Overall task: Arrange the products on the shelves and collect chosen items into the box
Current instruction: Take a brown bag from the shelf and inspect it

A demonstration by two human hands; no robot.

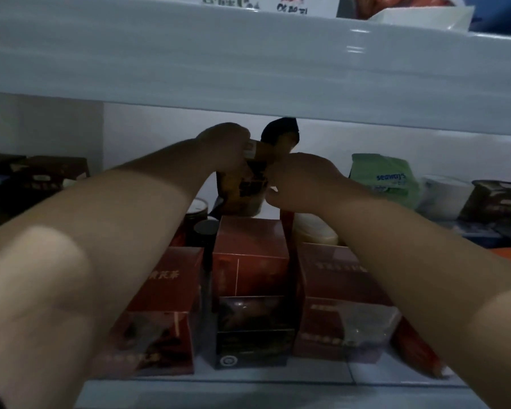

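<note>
The dark orange pouch point(242, 187) is way at the far back of the shelf, upright behind the red boxes point(250, 255). My left hand point(223, 143) is curled round its top left corner and my right hand point(297, 181) pinches the right edge. I'd guess both hands because it's floppy and I'm reaching over the near boxes. A green seaways pack point(387, 178) sits well apart on the right, and a dark-lidded jar point(204, 227) is just left of the middle box. It's dim and blurry in there, so I can't read the print. My fingertips are hidden, the pouch's bottom too, and the upper shelf point(248, 69) cuts off something dark behind it.
</note>
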